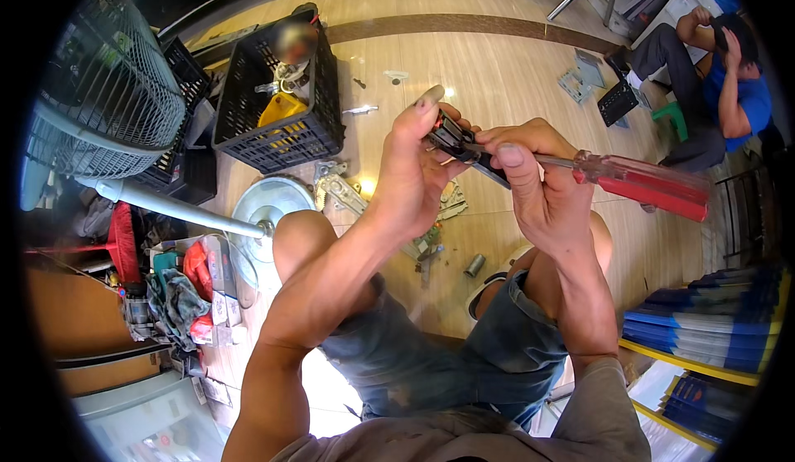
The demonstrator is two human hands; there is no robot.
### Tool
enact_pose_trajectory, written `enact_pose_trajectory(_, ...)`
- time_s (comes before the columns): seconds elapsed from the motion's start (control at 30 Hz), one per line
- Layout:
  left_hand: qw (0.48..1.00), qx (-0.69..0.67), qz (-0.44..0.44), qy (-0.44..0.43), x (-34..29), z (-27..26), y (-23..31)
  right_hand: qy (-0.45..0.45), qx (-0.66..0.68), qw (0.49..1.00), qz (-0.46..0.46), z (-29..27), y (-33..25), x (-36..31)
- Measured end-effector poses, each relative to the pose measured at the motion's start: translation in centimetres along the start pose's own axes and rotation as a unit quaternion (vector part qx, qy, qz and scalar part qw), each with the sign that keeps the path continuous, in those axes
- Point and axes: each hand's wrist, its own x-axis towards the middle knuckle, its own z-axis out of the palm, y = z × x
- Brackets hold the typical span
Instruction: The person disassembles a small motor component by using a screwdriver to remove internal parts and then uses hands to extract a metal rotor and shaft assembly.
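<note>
My left hand is closed around a small black mechanical part with some orange-red on it, held up in front of my knees. My right hand grips a screwdriver by its shaft, close to the tip. Its clear red handle points out to the right. The screwdriver's tip meets the black part, though my fingers hide the exact contact. Beneath my hands, metal mechanism pieces lie on the tiled floor, with a short grey cylinder nearer to my feet.
At the left are a black plastic crate of parts and a tilted fan with a round base. Cloths lie below. To the right, a person in blue sits near a green stool; shelves hold blue packets.
</note>
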Motion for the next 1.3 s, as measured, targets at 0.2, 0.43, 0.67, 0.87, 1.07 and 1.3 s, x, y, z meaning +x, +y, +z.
enact_pose_trajectory(0.2,1.0,0.006,-0.013,0.009,-0.1,0.4,-0.2,-0.018,-0.055,0.997,0.052,-0.3,-0.8,0.4)
enact_pose_trajectory(0.43,0.998,0.02,-0.04,0.038,0.2,0.1,0.0,-0.063,-0.134,0.985,0.085,-0.3,-1.1,0.7)
enact_pose_trajectory(0.67,0.994,0.096,-0.022,0.048,0.2,0.1,0.3,-0.108,-0.144,0.983,0.046,-0.6,-1.3,1.1)
enact_pose_trajectory(0.87,0.997,0.036,-0.054,0.039,-0.1,0.6,0.4,-0.106,-0.068,0.985,0.121,-1.4,-0.7,1.3)
enact_pose_trajectory(1.07,0.993,0.079,-0.081,0.041,0.1,0.4,0.0,-0.124,-0.002,0.971,0.204,-1.8,0.7,1.5)
enact_pose_trajectory(1.3,0.993,0.067,-0.1,0.006,0.2,0.5,-0.2,-0.159,0.008,0.971,0.176,-1.9,0.1,1.4)
